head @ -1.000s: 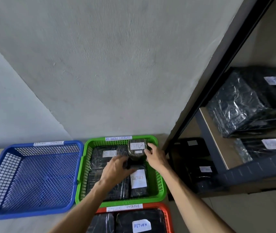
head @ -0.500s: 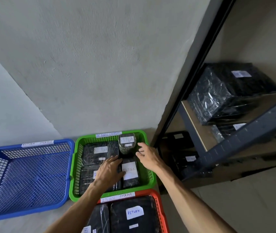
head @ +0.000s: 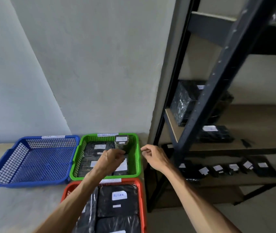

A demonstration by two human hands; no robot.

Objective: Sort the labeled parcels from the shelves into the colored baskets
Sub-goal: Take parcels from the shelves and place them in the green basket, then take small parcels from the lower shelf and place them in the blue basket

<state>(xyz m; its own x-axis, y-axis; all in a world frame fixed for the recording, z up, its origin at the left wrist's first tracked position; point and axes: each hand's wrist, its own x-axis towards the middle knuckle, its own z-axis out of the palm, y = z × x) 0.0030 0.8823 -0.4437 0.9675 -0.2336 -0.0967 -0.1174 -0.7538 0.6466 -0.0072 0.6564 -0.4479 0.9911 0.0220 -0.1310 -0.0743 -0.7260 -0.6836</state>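
My left hand [head: 111, 158] hangs over the green plastic mesh basket [head: 138, 158], fingers loosely curled with nothing in them. My right hand [head: 154, 156] is just right of that basket's rim, fingers loosely bent and holding nothing. The small parcel wrapped in dark film with a white label [head: 121, 143] stands propped in the green basket's far right corner, leaning on the flat black parcels [head: 98, 148] below it; I judge it delivered. Left of the green basket sits the blue plastic mesh basket [head: 33, 160] with no parcel showing in it, and nearer me than the green one is the red plastic basket [head: 141, 199], packed with black parcels. Right of the green basket, the dark metal shelf rack [head: 217, 91] holds more labelled black parcels [head: 216, 169]. The risks, as I judge them: the propped parcel could tip if my left hand brushes it pulling away, and the shelf labels look too blurred to read, so a hasty grab could land in the wrong basket.
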